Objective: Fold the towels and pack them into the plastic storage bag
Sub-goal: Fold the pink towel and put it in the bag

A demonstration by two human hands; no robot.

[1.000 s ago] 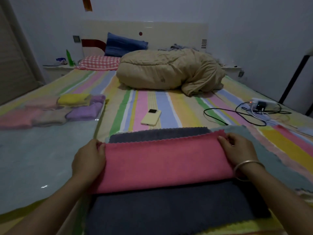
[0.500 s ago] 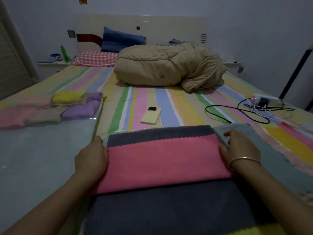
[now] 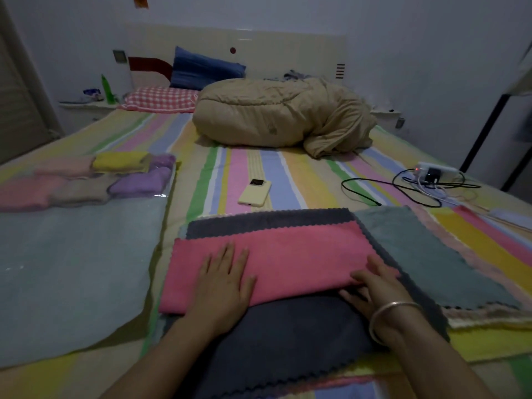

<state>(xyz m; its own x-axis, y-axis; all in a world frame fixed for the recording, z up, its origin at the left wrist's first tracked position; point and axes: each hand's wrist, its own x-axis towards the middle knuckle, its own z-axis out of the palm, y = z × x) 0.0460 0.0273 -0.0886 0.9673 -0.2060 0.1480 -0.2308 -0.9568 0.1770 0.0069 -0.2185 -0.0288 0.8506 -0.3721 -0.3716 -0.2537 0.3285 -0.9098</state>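
A pink towel (image 3: pixel 288 254), folded in half, lies on a dark grey towel (image 3: pixel 276 335) on the striped bed. My left hand (image 3: pixel 224 280) rests flat on the pink towel's near left part, fingers spread. My right hand (image 3: pixel 371 289), with a bangle on the wrist, lies at the towel's near right corner, fingers on its folded edge. A grey-green towel (image 3: pixel 426 254) lies to the right, over a pale pink one. At the far left, the clear plastic storage bag (image 3: pixel 86 254) holds several folded towels (image 3: pixel 135 182).
A yellow phone (image 3: pixel 254 192) lies beyond the towels on the striped sheet (image 3: pixel 288 174). A rolled tan duvet (image 3: pixel 282 113) and pillows fill the head of the bed. A power strip with tangled cables (image 3: pixel 426 180) sits at the right.
Both hands left the far corners of the pink towel and came down toward me. The left now lies flat on the towel; the right sits at its near right corner.
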